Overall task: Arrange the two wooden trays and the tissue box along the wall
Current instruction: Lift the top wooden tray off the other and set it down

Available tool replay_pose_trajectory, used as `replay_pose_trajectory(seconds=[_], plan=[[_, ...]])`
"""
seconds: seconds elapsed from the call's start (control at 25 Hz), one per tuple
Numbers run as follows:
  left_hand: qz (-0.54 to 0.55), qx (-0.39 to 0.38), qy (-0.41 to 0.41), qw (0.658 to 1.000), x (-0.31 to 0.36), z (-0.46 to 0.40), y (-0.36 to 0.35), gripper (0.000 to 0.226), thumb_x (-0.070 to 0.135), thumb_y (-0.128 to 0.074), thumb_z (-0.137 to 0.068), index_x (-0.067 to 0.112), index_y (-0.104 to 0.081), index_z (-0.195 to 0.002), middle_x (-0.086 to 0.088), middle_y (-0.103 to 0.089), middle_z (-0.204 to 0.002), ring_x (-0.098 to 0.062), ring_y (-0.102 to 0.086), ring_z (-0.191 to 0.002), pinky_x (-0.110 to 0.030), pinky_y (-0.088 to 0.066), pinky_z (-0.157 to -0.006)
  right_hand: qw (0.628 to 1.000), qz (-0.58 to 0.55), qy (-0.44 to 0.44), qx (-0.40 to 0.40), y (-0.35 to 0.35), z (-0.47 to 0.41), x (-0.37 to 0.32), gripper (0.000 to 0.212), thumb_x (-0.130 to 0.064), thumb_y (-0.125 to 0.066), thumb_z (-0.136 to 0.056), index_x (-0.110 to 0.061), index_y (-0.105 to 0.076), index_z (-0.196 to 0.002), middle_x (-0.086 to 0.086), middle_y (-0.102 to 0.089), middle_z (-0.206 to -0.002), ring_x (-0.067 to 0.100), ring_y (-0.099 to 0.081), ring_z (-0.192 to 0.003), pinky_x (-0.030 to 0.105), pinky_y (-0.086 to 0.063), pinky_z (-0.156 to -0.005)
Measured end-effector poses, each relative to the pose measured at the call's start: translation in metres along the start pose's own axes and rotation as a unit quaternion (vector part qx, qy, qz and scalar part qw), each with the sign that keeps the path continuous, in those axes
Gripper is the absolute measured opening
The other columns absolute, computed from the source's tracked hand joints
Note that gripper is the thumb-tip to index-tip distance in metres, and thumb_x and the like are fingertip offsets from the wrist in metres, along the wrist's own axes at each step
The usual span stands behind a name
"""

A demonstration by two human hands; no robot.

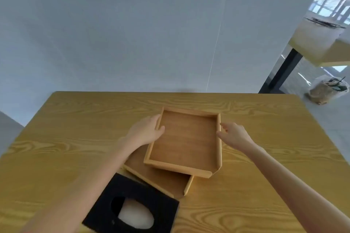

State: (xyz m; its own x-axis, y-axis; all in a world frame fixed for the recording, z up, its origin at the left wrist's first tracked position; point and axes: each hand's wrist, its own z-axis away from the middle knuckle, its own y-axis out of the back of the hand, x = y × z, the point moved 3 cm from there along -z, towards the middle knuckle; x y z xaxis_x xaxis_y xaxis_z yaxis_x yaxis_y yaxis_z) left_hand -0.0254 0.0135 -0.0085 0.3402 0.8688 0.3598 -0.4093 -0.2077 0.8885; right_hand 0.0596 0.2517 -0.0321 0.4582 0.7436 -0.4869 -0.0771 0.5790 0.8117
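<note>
Now, from the left: the black tissue box (132, 206) waits at the desk's (265, 176) near edge; the left hand (146, 131) and right hand (233, 134) clasp the upper tray (184, 142) by its sides, overlapping the lower tray (162, 178). Next, presumably, it goes toward the wall (132, 34).

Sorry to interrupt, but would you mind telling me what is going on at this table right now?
A person has both hands on the upper wooden tray: the left hand on its left wall, the right hand at its right wall. It rests partly over the lower wooden tray, in the middle of the table. The black tissue box sits nearest the person. Nothing is lined up along the wall yet.
</note>
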Motion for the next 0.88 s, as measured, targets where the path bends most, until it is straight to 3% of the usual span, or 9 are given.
replay_pose_trajectory(seconds=[0.32, 0.44, 0.64, 0.8, 0.88], plan=[[-0.004, -0.016, 0.1, 0.995, -0.016, -0.011, -0.04, 0.063, 0.034, -0.044, -0.091, 0.008, -0.018, -0.142, -0.014, -0.038, -0.144, -0.028, -0.046, -0.125, -0.038, -0.044, -0.099, 0.996, -0.033, -0.082, -0.008, -0.032, -0.005, 0.027, 0.047, -0.025, -0.053, -0.087, -0.004, -0.043, -0.128, 0.015, -0.055, -0.125, 0.032, -0.054, -0.111, 0.041, -0.047, -0.086], [0.017, -0.015, 0.101, 0.995, -0.019, -0.012, -0.049, 0.058, 0.031, -0.046, -0.091, 0.005, -0.025, -0.139, -0.015, -0.048, -0.136, -0.028, -0.053, -0.118, -0.037, -0.048, -0.095, 0.995, -0.069, -0.076, 0.003, -0.042, -0.007, 0.031, 0.041, -0.019, -0.055, -0.086, -0.002, -0.048, -0.123, 0.016, -0.059, -0.12, 0.031, -0.057, -0.106, 0.042, -0.05, -0.088], [0.089, 0.002, 0.145, 0.985, -0.029, -0.012, -0.058, 0.063, 0.028, -0.048, -0.091, 0.007, -0.019, -0.142, -0.014, -0.04, -0.144, -0.029, -0.044, -0.128, -0.04, -0.04, -0.104, 0.988, -0.132, -0.067, 0.037, -0.044, -0.001, 0.031, 0.043, -0.014, -0.055, -0.086, -0.004, -0.047, -0.126, 0.013, -0.059, -0.124, 0.028, -0.056, -0.112, 0.036, -0.045, -0.089], [0.11, 0.008, 0.149, 0.983, -0.035, -0.007, -0.065, 0.056, 0.021, -0.048, -0.091, 0.01, -0.027, -0.141, -0.013, -0.051, -0.134, -0.028, -0.053, -0.117, -0.038, -0.044, -0.097, 0.979, -0.183, -0.069, 0.06, -0.05, 0.007, 0.031, 0.048, -0.011, -0.057, -0.084, -0.004, -0.045, -0.13, 0.015, -0.059, -0.126, 0.027, -0.053, -0.117, 0.037, -0.043, -0.097], [0.131, 0.011, 0.152, 0.98, -0.037, -0.007, -0.064, 0.054, 0.02, -0.049, -0.091, 0.011, -0.03, -0.14, -0.013, -0.048, -0.138, -0.027, -0.05, -0.121, -0.036, -0.042, -0.099, 0.973, -0.206, -0.074, 0.075, -0.049, 0.008, 0.032, 0.044, -0.008, -0.056, -0.085, -0.004, -0.048, -0.128, 0.015, -0.06, -0.124, 0.027, -0.055, -0.116, 0.037, -0.043, -0.098]])
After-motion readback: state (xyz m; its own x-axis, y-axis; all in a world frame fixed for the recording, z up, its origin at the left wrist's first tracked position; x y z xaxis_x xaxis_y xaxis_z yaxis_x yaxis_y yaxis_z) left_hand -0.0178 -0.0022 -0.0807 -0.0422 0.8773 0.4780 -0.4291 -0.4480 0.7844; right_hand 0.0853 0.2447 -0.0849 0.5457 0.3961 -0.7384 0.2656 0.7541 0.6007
